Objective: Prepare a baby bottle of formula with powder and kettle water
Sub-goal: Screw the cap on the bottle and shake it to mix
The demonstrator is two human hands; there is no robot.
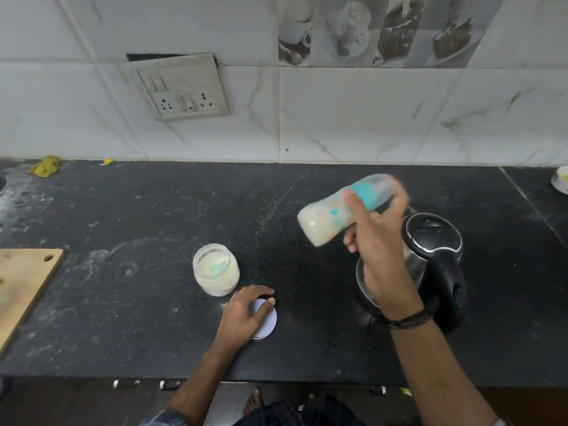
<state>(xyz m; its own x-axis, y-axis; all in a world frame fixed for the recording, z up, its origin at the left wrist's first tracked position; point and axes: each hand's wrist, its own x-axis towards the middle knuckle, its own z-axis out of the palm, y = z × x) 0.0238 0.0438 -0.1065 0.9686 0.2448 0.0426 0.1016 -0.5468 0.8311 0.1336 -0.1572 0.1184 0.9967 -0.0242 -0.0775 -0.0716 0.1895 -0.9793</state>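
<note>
My right hand (376, 232) grips a baby bottle (325, 216) in the air, tilted almost sideways with its base toward the left. The bottle is blurred and holds milky white liquid; its teal collar sits under my fingers. Just behind my right hand stands a black and steel kettle (436, 250) with its lid down. An open clear jar of white powder (216, 269) stands on the black counter at the middle. Right in front of the jar my left hand (246, 315) rests on the jar's white lid (268, 321), fingers curved over it.
The black stone counter (153, 216) is dusted with powder. A wooden cutting board (21, 287) lies at the left edge. A yellow cloth (46, 166) sits at the back left, a white dish (561, 179) at the far right. A socket panel (181, 87) is on the tiled wall.
</note>
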